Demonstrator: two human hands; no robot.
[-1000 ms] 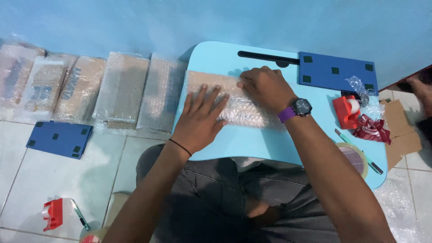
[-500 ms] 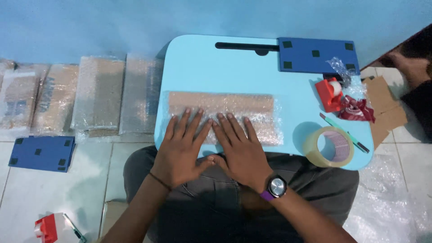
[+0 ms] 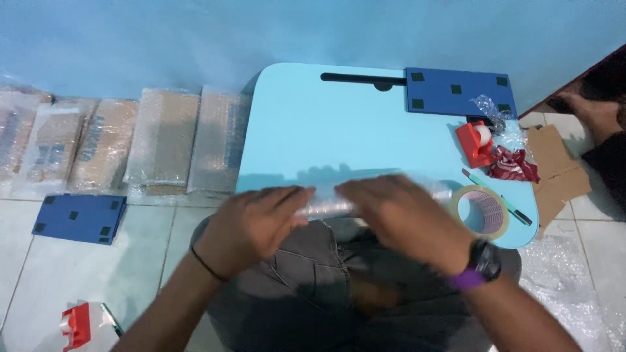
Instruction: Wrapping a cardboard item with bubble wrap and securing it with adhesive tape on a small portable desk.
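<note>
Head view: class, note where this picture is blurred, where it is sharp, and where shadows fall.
Head view: both hands, left and right, and the bubble-wrap roll are motion-blurred; the tape roll and blue board are fairly sharp; a soft shadow lies on the table above the hands.

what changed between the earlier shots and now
The bubble-wrapped item, pressed flat mid-table before, has come to the near edge of the light blue table, edge-up or rolled. The left hand and right hand, open-palmed earlier, now grip it. The tape roll, red dispenser, blue board and wrapped packages stayed put.
</note>
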